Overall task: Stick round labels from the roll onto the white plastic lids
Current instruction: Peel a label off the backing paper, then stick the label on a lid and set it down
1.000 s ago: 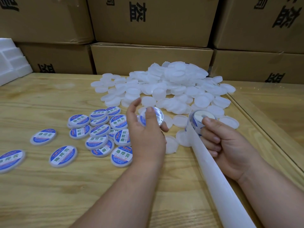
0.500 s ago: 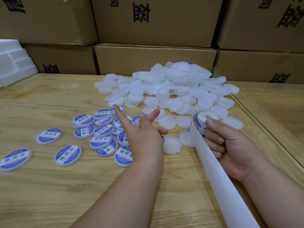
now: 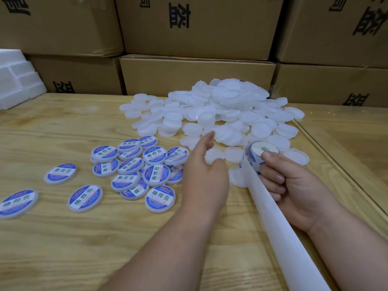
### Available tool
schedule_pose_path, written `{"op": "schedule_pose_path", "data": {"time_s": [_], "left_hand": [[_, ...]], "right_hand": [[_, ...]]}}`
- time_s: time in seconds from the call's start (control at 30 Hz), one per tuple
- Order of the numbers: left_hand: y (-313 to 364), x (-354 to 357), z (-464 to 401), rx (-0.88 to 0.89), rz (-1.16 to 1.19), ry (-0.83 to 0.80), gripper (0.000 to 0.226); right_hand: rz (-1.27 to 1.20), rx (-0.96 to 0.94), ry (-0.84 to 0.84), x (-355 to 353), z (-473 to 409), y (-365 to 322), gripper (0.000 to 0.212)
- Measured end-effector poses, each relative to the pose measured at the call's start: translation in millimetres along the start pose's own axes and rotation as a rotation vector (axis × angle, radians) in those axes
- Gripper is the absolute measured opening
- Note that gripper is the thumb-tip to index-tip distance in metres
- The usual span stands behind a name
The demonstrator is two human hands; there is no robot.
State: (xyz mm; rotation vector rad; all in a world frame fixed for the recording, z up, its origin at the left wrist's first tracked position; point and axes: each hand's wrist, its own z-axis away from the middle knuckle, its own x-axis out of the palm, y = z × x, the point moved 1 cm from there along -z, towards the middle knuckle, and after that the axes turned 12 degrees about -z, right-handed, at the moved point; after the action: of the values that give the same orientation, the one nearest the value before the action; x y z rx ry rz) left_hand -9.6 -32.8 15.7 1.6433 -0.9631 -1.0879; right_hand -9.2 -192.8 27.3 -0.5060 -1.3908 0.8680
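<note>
A heap of bare white plastic lids (image 3: pixel 222 110) lies at the back middle of the wooden table (image 3: pixel 63 238). Several lids with blue and white round labels (image 3: pixel 155 174) are spread at the left. My left hand (image 3: pixel 206 175) is stretched forward with straight fingers, its fingertips at a bare lid (image 3: pixel 215 156) on the heap's near edge; motion blur hides whether it grips that lid. My right hand (image 3: pixel 294 190) grips the label roll (image 3: pixel 259 152). The roll's white backing strip (image 3: pixel 279 227) trails to the lower right.
Stacked cardboard boxes (image 3: pixel 197 76) wall off the back of the table. White foam blocks (image 3: pixel 16 80) sit at the far left. A raised wooden rim (image 3: pixel 340 164) runs along the table's right side.
One second ago my left hand held a labelled lid. It let that lid go among the labelled ones and has moved right to a bare lid. My right hand has kept hold of the roll.
</note>
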Motion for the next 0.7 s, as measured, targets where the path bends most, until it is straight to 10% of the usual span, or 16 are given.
{"op": "schedule_pose_path", "data": {"time_s": [0.33,0.7], "left_hand": [[-0.6,8.7,14.2,0.177,-0.845,-0.296,0.074],[0.2,5.4,10.9,0.138,-0.499,-0.129,0.056]], "right_hand": [[-0.003,0.012,0.024,4.3,1.1,0.0,0.039],[0.305,-0.351,0.183,2.4,4.3,6.9,0.038]]}}
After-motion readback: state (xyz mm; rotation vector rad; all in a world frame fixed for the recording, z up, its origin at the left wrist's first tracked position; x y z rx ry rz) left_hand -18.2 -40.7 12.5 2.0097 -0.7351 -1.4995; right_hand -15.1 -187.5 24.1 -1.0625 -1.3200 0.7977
